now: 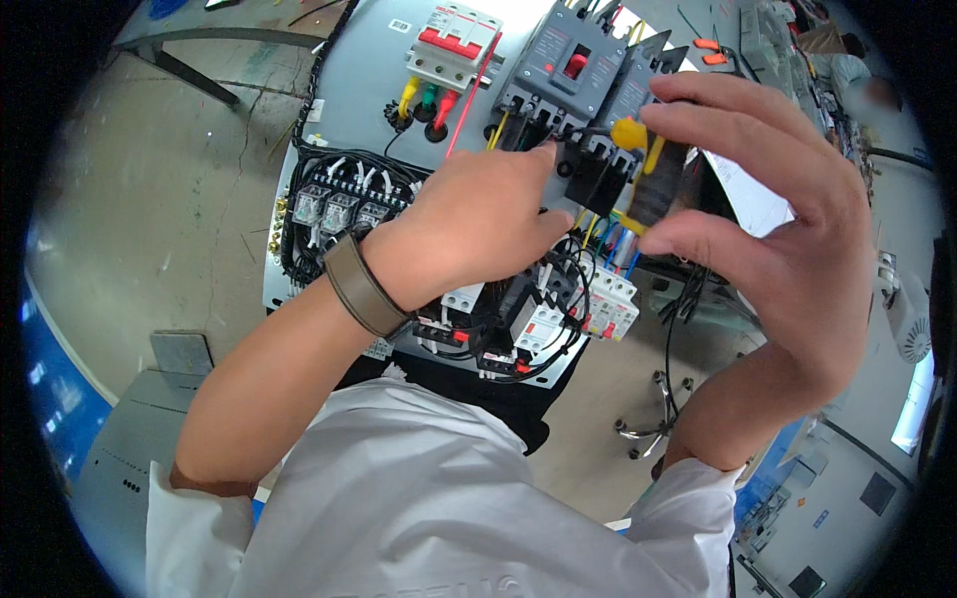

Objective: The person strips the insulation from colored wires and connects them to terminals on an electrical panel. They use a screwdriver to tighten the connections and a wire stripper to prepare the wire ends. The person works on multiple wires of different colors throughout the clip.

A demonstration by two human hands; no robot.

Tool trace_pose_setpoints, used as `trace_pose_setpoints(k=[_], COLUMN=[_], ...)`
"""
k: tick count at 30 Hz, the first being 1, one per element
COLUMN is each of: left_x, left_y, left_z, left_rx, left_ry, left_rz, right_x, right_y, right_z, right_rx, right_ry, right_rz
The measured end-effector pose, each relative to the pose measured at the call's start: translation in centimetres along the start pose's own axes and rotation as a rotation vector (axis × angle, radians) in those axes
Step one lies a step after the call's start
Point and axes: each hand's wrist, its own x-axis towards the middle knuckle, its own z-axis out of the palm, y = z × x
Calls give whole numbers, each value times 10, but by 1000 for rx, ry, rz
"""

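Note:
A screwdriver (656, 187) with a black and yellow handle is in my right hand (788, 189), the thumb and fingers curved around the handle. Its shaft points left toward the lower terminals of a large dark grey circuit breaker (564, 62) with a small red toggle. My left hand (483, 214) reaches across the panel, its bent fingers up against those terminals. What the left fingers pinch, if anything, is hidden. Black terminal barriers (600, 185) stand between the two hands, with yellow and blue wires below them.
A white breaker (451, 45) with a red handle sits on the grey mounting panel (364, 85). Clear relays (339, 211) and black wire bundles lie left of my wrist. Small white breakers (610, 302) are at the panel's near edge. Orange-handled pliers (712, 52) lie at the far right.

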Motion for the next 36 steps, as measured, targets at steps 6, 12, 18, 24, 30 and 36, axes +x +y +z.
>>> trace_pose_setpoints(k=[6,12,18,24,30,36], left_x=[1,0,2,-2,-4,3], left_y=[-7,-2,6,-1,-7,-17], left_z=[5,0,-6,-2,11,24], left_rx=[-66,0,-16,-200,-193,34], left_ry=[-12,-19,-46,80,145,156], left_rz=[14,27,-43,56,45,98], right_x=[5,8,42,58,38,25], right_y=[-27,0,15,31,22,-4], right_z=[15,23,7,25,51,74], right_rx=[-325,13,121,413,336,359], right_ry=[113,162,-338,-392,-28,293], right_rz=[80,-101,-255,-273,-154,156])
